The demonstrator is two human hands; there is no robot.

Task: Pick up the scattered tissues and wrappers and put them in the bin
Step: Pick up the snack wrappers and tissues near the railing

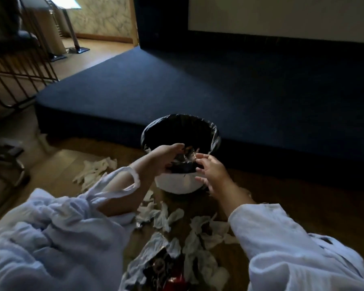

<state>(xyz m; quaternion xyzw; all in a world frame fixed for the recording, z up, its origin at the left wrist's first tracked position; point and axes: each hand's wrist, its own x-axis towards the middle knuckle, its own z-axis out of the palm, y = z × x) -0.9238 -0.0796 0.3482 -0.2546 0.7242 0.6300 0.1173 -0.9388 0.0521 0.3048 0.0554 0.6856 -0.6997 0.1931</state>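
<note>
A white bin with a black liner stands on the wooden floor before a dark blue platform. My left hand holds a crinkled shiny wrapper over the bin's near rim, fingers curled over it. My right hand is just right of the wrapper, fingers spread and relaxed, the fingertips close to it. White tissues lie scattered in front of the bin: a heap at the left, some in the middle and more at the right. A black and red wrapper lies near the bottom edge.
The low, dark blue platform runs behind the bin. A metal chair frame and a chair leg stand at the left. Stand bases sit on the far wooden floor. My white sleeves fill the lower corners.
</note>
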